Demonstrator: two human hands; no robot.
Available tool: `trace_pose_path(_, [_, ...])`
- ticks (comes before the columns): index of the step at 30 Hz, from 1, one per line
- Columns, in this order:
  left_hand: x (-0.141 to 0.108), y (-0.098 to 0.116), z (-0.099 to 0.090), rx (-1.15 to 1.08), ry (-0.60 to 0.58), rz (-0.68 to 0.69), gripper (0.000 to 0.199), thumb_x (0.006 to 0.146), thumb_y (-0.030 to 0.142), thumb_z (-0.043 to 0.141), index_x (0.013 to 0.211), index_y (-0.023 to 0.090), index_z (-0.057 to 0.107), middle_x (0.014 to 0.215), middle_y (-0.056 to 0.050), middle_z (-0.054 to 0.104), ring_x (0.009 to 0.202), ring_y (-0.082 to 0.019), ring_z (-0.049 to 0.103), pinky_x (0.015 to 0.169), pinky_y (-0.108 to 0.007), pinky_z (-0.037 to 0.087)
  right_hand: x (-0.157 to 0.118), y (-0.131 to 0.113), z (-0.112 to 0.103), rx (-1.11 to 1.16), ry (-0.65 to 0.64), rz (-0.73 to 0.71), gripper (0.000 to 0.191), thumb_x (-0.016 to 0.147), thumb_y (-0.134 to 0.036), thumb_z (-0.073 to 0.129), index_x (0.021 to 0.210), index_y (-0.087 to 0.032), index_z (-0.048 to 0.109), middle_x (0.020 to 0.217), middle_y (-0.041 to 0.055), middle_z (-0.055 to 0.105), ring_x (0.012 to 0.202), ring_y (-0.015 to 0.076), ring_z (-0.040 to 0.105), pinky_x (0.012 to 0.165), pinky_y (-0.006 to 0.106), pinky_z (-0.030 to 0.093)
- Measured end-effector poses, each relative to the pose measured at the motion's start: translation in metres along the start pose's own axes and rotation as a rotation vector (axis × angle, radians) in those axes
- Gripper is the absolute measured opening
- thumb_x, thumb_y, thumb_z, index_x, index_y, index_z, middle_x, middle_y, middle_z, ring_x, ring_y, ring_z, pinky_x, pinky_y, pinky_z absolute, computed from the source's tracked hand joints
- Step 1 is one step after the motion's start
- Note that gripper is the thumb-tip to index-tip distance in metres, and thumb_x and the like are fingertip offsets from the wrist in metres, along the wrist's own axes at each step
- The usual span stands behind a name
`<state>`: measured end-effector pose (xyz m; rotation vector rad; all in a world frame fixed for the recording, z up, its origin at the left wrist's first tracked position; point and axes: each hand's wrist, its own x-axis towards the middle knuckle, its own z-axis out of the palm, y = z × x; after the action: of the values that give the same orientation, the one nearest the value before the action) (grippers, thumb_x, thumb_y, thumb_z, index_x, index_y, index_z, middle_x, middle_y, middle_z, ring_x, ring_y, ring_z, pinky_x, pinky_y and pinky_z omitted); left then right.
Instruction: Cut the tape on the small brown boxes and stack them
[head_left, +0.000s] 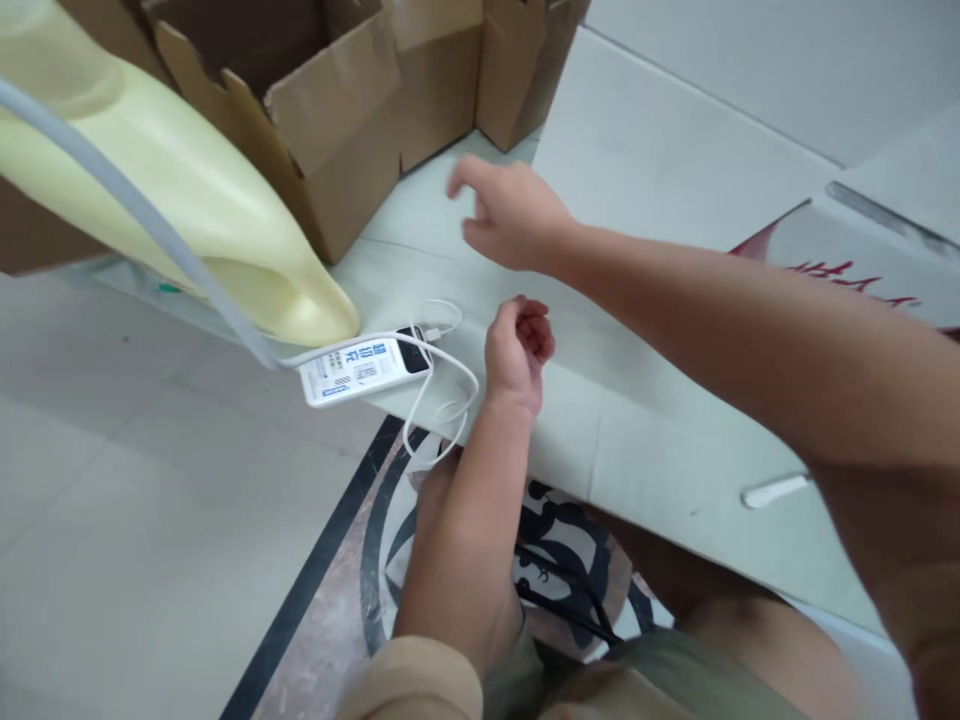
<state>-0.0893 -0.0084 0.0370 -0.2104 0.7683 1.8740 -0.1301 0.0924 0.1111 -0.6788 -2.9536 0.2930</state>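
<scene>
Above the pale table (562, 390), my left hand (517, 350) has its fingers loosely curled towards the palm, with nothing visible in them. Farther forward, my right hand (517, 210) is held over the table, its index finger and thumb apart and slightly blurred. I see nothing between them. To the left of my left hand lies a white power bank (360, 368) with blue print and a dark display end. A white cable (442, 355) is plugged into that end and loops over the table edge. Neither hand touches the power bank.
A smooth pale yellow object (202, 190) reaches in from the left, its tip beside the power bank. Open cardboard boxes (352, 110) stand behind. On the right are a white box with red lettering (840, 250) and a small white strip (776, 490). A patterned mat (330, 580) lies below.
</scene>
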Motion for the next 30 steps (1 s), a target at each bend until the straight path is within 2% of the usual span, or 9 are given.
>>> trace_pose_path(2, [0.001,-0.001,-0.002,-0.054,0.026,-0.014,0.029,0.091,0.025,0.050,0.064,0.017,0.054,0.049,0.004,0.047,0.041,-0.003,0.041,0.042,-0.017,0.029,0.034,-0.040,-0.001,0.034,-0.011,-0.107,0.068,0.082,-0.017,0.037,0.149,-0.027,0.041,0.089,-0.0030,0.057,0.107,0.0151,0.062,0.104,0.043,0.047])
trace_pose_path(4, [0.002,-0.003,-0.005,-0.077,0.011,-0.032,0.026,0.090,0.025,0.051,0.065,0.018,0.053,0.050,0.004,0.046,0.041,-0.004,0.041,0.042,-0.018,0.028,0.060,-0.068,-0.002,0.065,-0.023,-0.182,0.078,0.080,-0.017,0.029,0.157,-0.029,0.023,0.104,-0.0036,0.059,0.115,0.0111,0.060,0.102,0.040,0.046])
trace_pose_path(6, [0.003,-0.003,-0.008,-0.083,-0.028,-0.032,0.025,0.089,0.029,0.055,0.066,0.019,0.052,0.052,0.004,0.047,0.042,-0.004,0.041,0.042,-0.020,0.027,0.078,-0.083,-0.002,0.035,-0.037,-0.199,0.076,0.080,-0.019,0.027,0.155,-0.030,0.022,0.119,-0.0032,0.057,0.123,0.0121,0.057,0.099,0.041,0.045])
trace_pose_path(9, [0.001,0.004,-0.012,-0.087,-0.046,-0.011,0.026,0.087,0.034,0.059,0.065,0.020,0.053,0.053,0.004,0.047,0.044,-0.005,0.042,0.045,-0.022,0.029,0.086,-0.082,0.000,-0.112,0.007,-0.115,0.060,0.086,-0.026,0.029,0.145,-0.023,0.038,0.123,0.0000,0.055,0.131,0.0224,0.056,0.098,0.052,0.043])
trace_pose_path(13, [-0.005,0.012,-0.014,-0.106,-0.110,0.044,0.025,0.087,0.029,0.053,0.065,0.019,0.058,0.054,0.003,0.047,0.045,-0.006,0.043,0.047,-0.023,0.030,0.067,-0.049,-0.001,-0.270,0.054,0.008,0.044,0.094,-0.025,0.033,0.134,-0.016,0.047,0.119,0.0054,0.061,0.130,0.0343,0.059,0.101,0.062,0.044])
trace_pose_path(17, [-0.007,0.003,-0.013,-0.044,-0.161,0.140,0.023,0.085,0.028,0.053,0.065,0.019,0.059,0.053,0.002,0.048,0.045,-0.007,0.042,0.046,-0.024,0.029,0.028,-0.002,-0.013,-0.344,0.045,0.094,0.044,0.091,-0.020,0.044,0.135,-0.014,0.046,0.116,0.0106,0.068,0.123,0.0414,0.064,0.100,0.065,0.047])
trace_pose_path(22, [-0.009,-0.011,-0.011,0.139,-0.069,0.386,0.023,0.084,0.030,0.057,0.062,0.022,0.055,0.054,0.002,0.046,0.049,-0.008,0.042,0.049,-0.025,0.031,-0.043,0.048,-0.042,-0.353,0.101,0.149,0.047,0.090,-0.024,0.050,0.137,-0.020,0.049,0.107,0.0103,0.072,0.105,0.0331,0.069,0.095,0.047,0.051])
trace_pose_path(27, [-0.010,-0.012,-0.012,0.265,0.067,0.740,0.027,0.089,0.026,0.055,0.062,0.022,0.051,0.057,0.002,0.042,0.055,-0.011,0.042,0.057,-0.026,0.033,-0.157,0.087,-0.066,-0.309,0.322,0.175,0.042,0.085,-0.031,0.048,0.124,-0.020,0.059,0.087,0.0090,0.070,0.080,0.0236,0.068,0.084,0.038,0.051])
trace_pose_path(30, [-0.003,-0.016,-0.012,0.376,0.080,0.921,0.016,0.089,0.035,0.061,0.078,0.024,0.060,0.076,0.001,0.056,0.076,-0.013,0.055,0.073,-0.026,0.043,-0.234,0.105,-0.069,-0.292,0.568,0.109,0.036,0.080,-0.034,0.045,0.105,-0.021,0.066,0.070,0.0067,0.065,0.056,0.0169,0.059,0.065,0.033,0.051])
